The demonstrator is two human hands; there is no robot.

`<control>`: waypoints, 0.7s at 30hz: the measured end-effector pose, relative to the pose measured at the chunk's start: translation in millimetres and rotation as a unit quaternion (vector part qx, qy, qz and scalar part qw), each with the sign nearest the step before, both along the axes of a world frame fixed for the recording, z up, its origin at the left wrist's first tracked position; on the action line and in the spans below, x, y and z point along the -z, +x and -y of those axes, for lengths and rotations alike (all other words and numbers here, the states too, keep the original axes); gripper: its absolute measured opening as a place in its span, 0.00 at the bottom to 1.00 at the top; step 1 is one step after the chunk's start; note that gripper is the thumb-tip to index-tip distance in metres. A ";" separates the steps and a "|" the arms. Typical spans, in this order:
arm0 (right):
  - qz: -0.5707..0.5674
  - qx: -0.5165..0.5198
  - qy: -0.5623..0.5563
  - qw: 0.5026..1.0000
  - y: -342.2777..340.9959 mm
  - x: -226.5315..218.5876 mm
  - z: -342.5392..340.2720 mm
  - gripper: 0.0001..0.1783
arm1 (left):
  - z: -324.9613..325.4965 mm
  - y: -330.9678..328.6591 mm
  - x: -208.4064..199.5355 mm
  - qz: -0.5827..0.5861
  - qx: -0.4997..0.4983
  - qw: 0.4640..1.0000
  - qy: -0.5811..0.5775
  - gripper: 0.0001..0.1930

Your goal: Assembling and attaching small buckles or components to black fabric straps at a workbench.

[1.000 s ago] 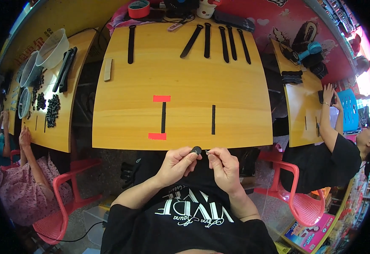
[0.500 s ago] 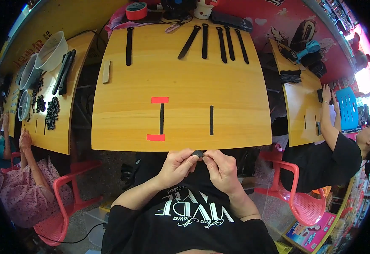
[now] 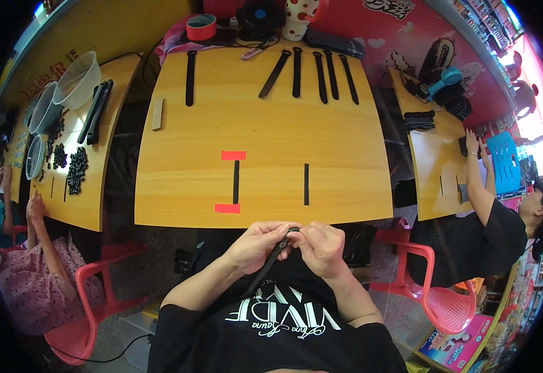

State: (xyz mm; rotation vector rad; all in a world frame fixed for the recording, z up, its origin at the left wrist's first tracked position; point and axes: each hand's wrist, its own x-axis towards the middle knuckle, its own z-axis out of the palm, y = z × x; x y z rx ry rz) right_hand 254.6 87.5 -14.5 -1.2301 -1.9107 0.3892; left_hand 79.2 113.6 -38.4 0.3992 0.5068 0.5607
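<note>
Just in front of the table's near edge, my left hand (image 3: 260, 245) and my right hand (image 3: 322, 247) meet, both closed on one black strap (image 3: 265, 267). Its end is pinched between the fingertips of both hands. The long tail slants down to the left over my dark shirt. Fingers hide part of the pinched end. Beyond my hands, a thin black strip (image 3: 236, 182) lies on the table (image 3: 184, 186) between two red tape pieces. A second black strip (image 3: 306, 184) lies to its right.
Several black straps (image 3: 297, 73) with looped ends lie at the table's far side, one (image 3: 190, 78) apart at the left. A beige strip (image 3: 158, 114) is near the left edge. Red tape roll (image 3: 201, 28), fan and spotted cup stand behind. People work at side tables.
The strap has turned in my hands: its tail now hangs down to the left, where before only a small dark end showed between my fingers. The view has shifted slightly.
</note>
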 end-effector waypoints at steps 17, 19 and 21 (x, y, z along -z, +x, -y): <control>0.217 -0.089 0.156 0.960 -0.3 -19.7 -0.4 0.13 | 12.8 -6.4 -11.1 0.038 -0.054 0.998 0.017 0.15; 0.215 -0.100 0.156 0.959 -3.4 -24.1 1.3 0.12 | 12.8 -11.9 -6.0 0.024 -0.045 0.998 0.026 0.15; 0.224 -0.136 0.152 0.953 -9.2 -29.5 3.6 0.11 | 13.8 -15.0 -2.2 0.011 -0.037 0.999 0.035 0.14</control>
